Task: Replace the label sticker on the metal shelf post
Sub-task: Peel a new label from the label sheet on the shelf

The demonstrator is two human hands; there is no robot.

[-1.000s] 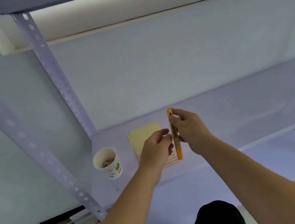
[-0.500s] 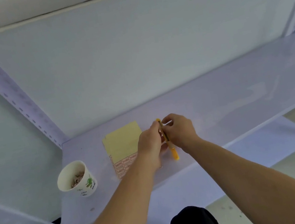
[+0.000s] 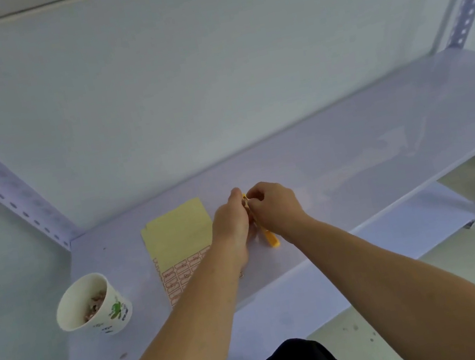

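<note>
Both forearms reach forward from the bottom edge, bare, converging over the white shelf board (image 3: 352,160). Left hand (image 3: 231,228) is seen back-up, knuckles raised, fingers curled inward toward the right hand; wrist straight, forearm running down-left. Right hand (image 3: 275,208) sits just beside it, touching at the fingertips, fingers bent and closed around the upper part of a yellow-orange knife-like tool (image 3: 269,237). The tool's lower end sticks out below the right hand, slanting down-right, close over the shelf. Its upper tip shows as a small yellow spot between the two hands. What the left fingertips pinch there cannot be told; they are pressed together at the tool's tip.

Label sticker sheet (image 3: 181,245) lies flat on the shelf just left of the left hand, yellowish backing mostly bare, red-framed labels left in its lower rows, partly under the left forearm. Paper cup (image 3: 93,304) stands near the shelf's left front, scraps inside. Perforated metal post (image 3: 5,187) rises at back left, well apart from the hands.
</note>
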